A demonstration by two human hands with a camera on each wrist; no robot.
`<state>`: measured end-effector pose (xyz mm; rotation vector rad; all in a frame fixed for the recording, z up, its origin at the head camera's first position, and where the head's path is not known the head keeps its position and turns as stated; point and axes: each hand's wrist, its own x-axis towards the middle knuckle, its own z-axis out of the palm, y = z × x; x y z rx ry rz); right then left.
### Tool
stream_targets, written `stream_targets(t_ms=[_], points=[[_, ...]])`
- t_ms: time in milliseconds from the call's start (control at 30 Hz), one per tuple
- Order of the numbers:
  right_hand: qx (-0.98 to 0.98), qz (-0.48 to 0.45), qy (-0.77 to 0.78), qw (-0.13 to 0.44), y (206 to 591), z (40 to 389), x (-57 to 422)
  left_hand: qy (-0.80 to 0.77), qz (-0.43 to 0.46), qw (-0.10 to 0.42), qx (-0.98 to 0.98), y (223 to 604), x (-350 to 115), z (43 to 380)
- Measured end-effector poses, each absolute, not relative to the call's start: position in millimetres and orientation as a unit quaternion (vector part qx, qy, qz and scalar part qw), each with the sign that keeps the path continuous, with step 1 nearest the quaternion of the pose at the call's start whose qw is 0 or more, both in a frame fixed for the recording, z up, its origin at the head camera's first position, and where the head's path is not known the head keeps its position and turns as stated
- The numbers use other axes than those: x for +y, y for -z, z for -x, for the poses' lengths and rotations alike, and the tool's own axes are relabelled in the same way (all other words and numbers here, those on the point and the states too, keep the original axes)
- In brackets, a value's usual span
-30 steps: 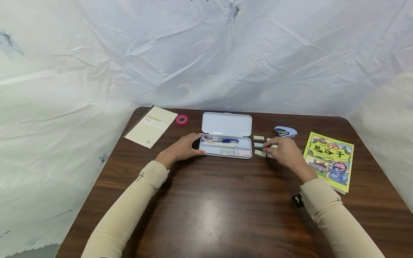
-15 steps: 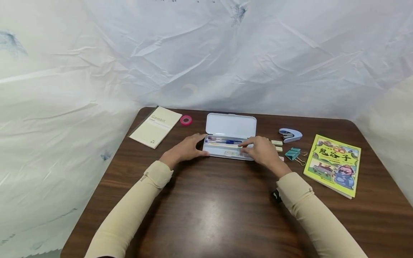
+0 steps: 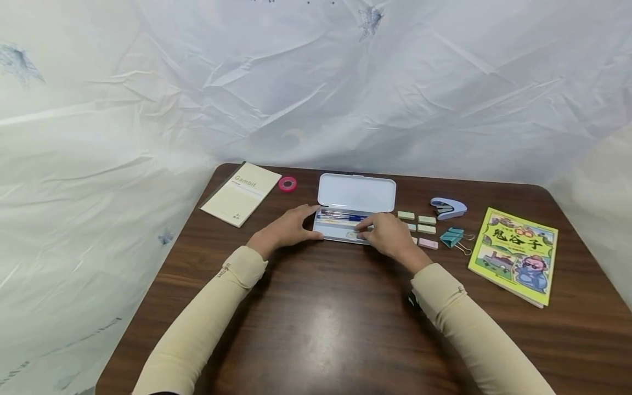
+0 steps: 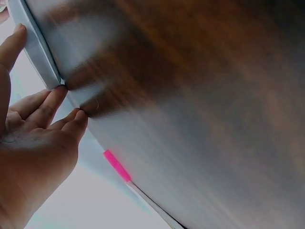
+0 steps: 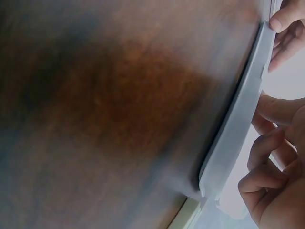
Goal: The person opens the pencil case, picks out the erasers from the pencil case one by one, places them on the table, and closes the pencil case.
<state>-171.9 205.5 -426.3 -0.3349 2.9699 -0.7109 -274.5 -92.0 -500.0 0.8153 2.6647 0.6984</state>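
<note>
A pale blue pencil case (image 3: pixel 329 231) lies on the table with its lid (image 3: pixel 357 190) raised behind. Pens (image 3: pixel 340 215) lie in its rear compartment. In the front compartment, a small pale, yellowish piece (image 3: pixel 351 235) sits beside my right fingertips. My left hand (image 3: pixel 290 226) spans the case's left end, thumb at the front corner and fingers at the back; the left wrist view shows its fingertips against the wall (image 4: pixel 40 50). My right hand (image 3: pixel 390 235) reaches down into the case with bent fingers, hiding its right part. I cannot tell whether those fingers grip anything.
Several small block-shaped erasers (image 3: pixel 427 229) stand in rows right of the case. Beyond them are a teal binder clip (image 3: pixel 450 237), a light blue stapler (image 3: pixel 448 208) and a yellow comic book (image 3: pixel 515 255). A notebook (image 3: pixel 242 193) and a pink tape roll (image 3: pixel 287 184) lie left.
My right hand has moved left from the eraser rows into the pencil case, uncovering the erasers and binder clip. My left hand stays at the case's left end.
</note>
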Motion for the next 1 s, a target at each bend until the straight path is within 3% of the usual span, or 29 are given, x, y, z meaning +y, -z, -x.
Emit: stream_targets(t_ms=[567, 1000], points=[[0.977, 0.119, 0.167, 0.064, 418, 178, 194, -0.236, -0.271, 0.148, 0.921, 496, -91, 274], [0.979, 0.124, 0.156, 0.048, 413, 175, 192, -0.239, -0.268, 0.152, 0.921, 493, -92, 274]])
